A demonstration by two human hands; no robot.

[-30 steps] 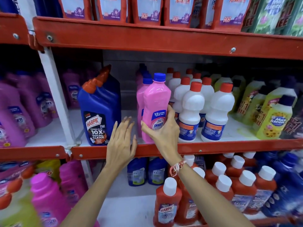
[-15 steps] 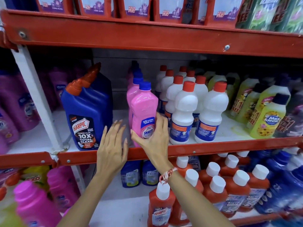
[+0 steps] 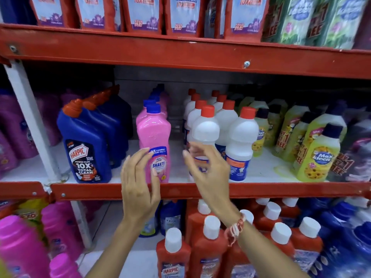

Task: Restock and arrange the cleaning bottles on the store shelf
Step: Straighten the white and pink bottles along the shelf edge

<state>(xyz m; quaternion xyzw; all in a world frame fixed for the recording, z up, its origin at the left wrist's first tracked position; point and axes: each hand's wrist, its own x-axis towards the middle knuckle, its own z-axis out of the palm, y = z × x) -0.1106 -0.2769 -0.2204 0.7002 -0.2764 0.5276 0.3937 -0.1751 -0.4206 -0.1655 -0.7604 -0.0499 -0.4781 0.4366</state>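
A pink Shakti bottle [image 3: 153, 135] with a blue cap stands upright at the front edge of the middle red shelf [image 3: 281, 190], heading a row of the same pink bottles. My left hand [image 3: 138, 187] is open, its fingertips spread just in front of the pink bottle's label. To the right stand two rows of white bottles with red caps; the front one [image 3: 204, 127] has my right hand [image 3: 208, 173] before its lower half, fingers apart and curved and blurred by motion. Neither hand holds a bottle.
Blue Harpic jugs [image 3: 84, 141] stand left of the pink row, beside a white upright post [image 3: 30, 121]. Yellow-green bottles [image 3: 319, 157] fill the shelf's right side. Below are red Harpic bottles [image 3: 208, 249] and magenta bottles [image 3: 20, 247]. A red rail [image 3: 180, 55] runs overhead.
My right hand has let go of the pink bottle, which now stands on the shelf, and has moved right to the front white bottle. My left hand shifted onto the pink bottle's label.
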